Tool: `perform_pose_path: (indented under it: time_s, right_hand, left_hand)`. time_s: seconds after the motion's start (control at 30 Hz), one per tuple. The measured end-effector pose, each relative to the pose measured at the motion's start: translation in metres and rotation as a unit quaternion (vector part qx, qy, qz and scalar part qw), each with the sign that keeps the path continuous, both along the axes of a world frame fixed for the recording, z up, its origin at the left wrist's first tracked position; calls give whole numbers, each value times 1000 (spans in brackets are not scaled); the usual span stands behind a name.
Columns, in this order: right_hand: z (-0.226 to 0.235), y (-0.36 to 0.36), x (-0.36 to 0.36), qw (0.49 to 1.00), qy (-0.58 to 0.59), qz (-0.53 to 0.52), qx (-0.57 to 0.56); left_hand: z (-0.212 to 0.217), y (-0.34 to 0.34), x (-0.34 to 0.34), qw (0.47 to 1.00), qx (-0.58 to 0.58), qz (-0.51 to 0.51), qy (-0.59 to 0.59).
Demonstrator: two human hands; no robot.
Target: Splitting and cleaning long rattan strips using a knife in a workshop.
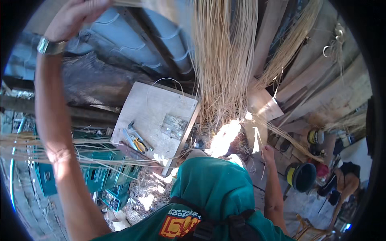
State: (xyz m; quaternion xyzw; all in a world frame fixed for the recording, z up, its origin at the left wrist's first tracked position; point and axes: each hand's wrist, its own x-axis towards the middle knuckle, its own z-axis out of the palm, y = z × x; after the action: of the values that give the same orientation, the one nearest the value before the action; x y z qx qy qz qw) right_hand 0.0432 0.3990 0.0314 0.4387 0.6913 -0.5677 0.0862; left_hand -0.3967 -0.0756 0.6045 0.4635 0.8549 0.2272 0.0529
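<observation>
My left hand [82, 16], a watch on its wrist, is raised at the upper left. The picture's edge cuts it and motion blurs it; its grip is not clear. Beside its fingers is a blurred pale strip [157, 5]. Low on the right, my right hand [267, 154] is closed, with a thin pale strand [263, 172] hanging from it. A thick bundle of long straw-coloured strips [225, 56] hangs ahead of me. On a small wooden table [161, 94] at the left lie yellow-handled pliers [139, 145], another hand tool [129, 138] and a flat, shiny greyish piece [173, 126].
Green crates [90, 168] stand at the lower left, with loose strips [24, 140] above them. Another bundle of strips [295, 46] leans at the right by wooden boards [321, 74]. A black and yellow bucket [303, 176] and a small can [316, 137] stand at the right.
</observation>
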Motion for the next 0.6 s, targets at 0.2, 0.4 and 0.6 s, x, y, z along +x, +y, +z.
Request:
perform_pose_path:
  time_s: [0.2, 0.4, 0.6]
  right_hand:
    - [0, -54, -75, 840, 386, 338, 180]
    - [124, -188, -185, 881, 226, 416, -18]
    - [144, -280, -195, 873, 141, 439, -158]
  left_hand:
    - [61, -248, -20, 614, -537, 465, 345]
    - [-118, -128, 129, 832, -20, 519, 194]
    - [-387, -22, 289, 809, 92, 499, -295]
